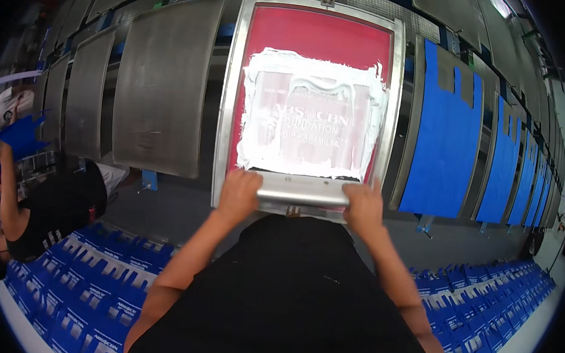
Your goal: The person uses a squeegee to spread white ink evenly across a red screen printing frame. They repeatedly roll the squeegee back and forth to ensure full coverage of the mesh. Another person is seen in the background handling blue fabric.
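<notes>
A silver-framed printing screen (230, 108) lies in front of me, its mesh red at the top. Thick white ink (259, 139) is spread across the middle of the mesh, heaped at the edges, with pale lettering showing through. Across the near end of the screen lies a metal-handled squeegee (302, 189). My left hand (239, 194) is wrapped around its left end, and my right hand (363, 206) grips its right end. The squeegee's blade is mostly hidden behind the handle.
Bare metal pallets (165, 85) stand in a row to the left. On the right, pallets carry blue cut sheets (444, 141). Many printed blue pieces lie in rows (88, 294) behind me on both sides. A person in black (60, 208) at the left lifts a blue piece (21, 138).
</notes>
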A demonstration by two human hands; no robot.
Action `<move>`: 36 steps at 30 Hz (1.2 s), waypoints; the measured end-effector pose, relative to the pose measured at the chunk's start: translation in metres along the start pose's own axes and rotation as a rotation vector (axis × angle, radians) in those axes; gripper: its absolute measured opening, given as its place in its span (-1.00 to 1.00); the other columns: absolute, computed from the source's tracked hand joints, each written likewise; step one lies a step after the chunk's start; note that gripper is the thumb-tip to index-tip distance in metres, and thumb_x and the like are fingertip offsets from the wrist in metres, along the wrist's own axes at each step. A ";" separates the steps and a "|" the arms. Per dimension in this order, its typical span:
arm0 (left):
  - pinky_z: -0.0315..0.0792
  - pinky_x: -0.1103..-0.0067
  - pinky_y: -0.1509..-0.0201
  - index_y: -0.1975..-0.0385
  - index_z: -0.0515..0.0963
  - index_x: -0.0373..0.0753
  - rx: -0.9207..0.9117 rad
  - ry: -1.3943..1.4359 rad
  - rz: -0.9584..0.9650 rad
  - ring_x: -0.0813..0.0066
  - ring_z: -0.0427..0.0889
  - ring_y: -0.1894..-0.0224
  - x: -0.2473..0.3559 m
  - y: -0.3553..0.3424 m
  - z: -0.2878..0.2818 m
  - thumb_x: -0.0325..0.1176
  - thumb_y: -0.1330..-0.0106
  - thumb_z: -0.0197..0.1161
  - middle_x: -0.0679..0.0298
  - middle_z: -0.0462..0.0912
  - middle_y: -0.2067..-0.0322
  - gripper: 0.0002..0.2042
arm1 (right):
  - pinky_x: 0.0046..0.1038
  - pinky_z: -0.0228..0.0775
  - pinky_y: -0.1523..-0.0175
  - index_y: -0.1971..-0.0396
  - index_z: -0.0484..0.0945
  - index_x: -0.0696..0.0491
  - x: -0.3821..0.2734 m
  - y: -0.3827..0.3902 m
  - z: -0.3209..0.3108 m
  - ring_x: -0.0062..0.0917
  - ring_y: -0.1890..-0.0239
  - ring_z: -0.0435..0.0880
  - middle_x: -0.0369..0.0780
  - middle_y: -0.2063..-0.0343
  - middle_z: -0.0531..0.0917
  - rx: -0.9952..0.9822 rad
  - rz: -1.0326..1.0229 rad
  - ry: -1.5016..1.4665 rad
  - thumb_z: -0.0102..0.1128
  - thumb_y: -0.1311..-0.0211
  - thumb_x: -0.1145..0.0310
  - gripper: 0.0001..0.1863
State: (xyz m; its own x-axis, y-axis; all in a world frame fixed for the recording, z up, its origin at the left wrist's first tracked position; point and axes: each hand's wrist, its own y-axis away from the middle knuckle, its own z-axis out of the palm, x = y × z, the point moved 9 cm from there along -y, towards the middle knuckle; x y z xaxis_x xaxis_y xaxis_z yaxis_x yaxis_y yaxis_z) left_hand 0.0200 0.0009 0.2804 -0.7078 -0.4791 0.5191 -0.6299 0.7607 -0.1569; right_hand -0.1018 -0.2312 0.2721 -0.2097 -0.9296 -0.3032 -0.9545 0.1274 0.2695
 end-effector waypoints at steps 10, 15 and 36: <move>0.52 0.26 0.15 0.32 0.65 -0.17 -0.224 -0.191 -0.210 0.06 0.66 0.28 -0.099 -0.243 -0.007 -0.18 -0.01 0.42 0.06 0.68 0.38 -0.72 | -0.21 0.48 0.03 0.14 0.65 -0.07 0.079 -0.221 -0.089 -0.22 0.23 0.68 -0.14 0.33 0.70 0.095 0.043 0.121 0.18 0.15 0.44 -0.56; 0.52 0.27 0.16 0.23 0.65 -0.15 -0.364 -0.132 -0.246 0.05 0.65 0.27 -0.055 -0.114 -0.013 -0.39 0.04 0.39 0.06 0.67 0.39 -0.70 | -0.18 0.50 0.13 0.22 0.68 -0.12 0.025 -0.095 -0.059 -0.17 0.30 0.64 -0.09 0.47 0.68 -0.048 0.079 0.109 0.19 0.14 0.47 -0.62; 0.41 0.28 0.10 0.40 0.62 -0.24 -0.226 -0.032 -0.113 0.07 0.56 0.31 -0.026 -0.041 -0.009 -0.59 0.20 0.29 0.06 0.60 0.45 -0.73 | -0.12 0.30 -0.20 0.19 0.64 -0.05 -0.003 -0.038 -0.024 -0.23 0.16 0.61 -0.13 0.33 0.67 -0.154 0.043 0.029 0.23 0.24 0.55 -0.55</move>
State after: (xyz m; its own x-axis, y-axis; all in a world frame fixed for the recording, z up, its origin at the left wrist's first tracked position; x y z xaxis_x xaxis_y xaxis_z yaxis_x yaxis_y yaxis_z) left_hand 0.0673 -0.0143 0.2807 -0.6490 -0.5779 0.4948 -0.6208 0.7783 0.0947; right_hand -0.0599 -0.2410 0.2844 -0.2417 -0.9342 -0.2622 -0.9003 0.1151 0.4197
